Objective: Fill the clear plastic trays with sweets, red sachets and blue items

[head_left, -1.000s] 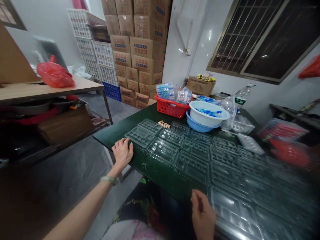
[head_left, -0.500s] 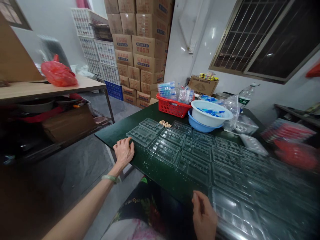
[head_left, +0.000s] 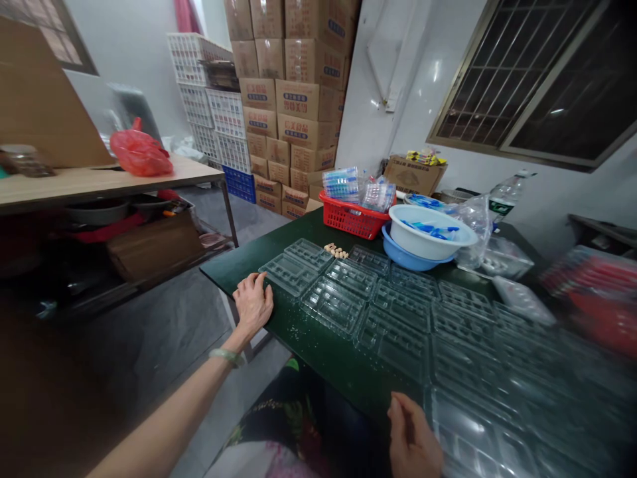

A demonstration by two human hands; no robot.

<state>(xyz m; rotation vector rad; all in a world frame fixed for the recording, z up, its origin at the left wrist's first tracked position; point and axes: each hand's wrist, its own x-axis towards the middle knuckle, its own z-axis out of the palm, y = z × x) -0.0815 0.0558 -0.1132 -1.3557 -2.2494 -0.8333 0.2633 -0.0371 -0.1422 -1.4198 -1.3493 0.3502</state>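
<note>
My left hand (head_left: pixel 253 307) rests on the near left edge of a dark green table (head_left: pixel 313 342), fingers lying on the top and nothing in them. Its fingertips are beside a clear plastic tray (head_left: pixel 287 273) with moulded compartments. More such clear trays (head_left: pixel 336 305) are laid out in rows toward the right. My right hand (head_left: pixel 415 441) is low at the table's front edge, next to a near clear tray (head_left: pixel 472 431). Its fingers are loosely bent, with a gap by the thumb and nothing visible in it. Small pale nut-like pieces (head_left: pixel 336 251) lie behind the trays.
A red basket (head_left: pixel 353 222) holds clear packs. Beside it, a white basin (head_left: pixel 430 239) with blue packets sits in a blue basin (head_left: pixel 411 257). A plastic bottle (head_left: pixel 508 196) stands farther right. Stacked cartons (head_left: pixel 298 99) and white crates (head_left: pixel 229 119) line the back.
The view has turned slightly left and up, so everything sits a little lower and farther right. My hands keep nearly the same places at the table.
</note>
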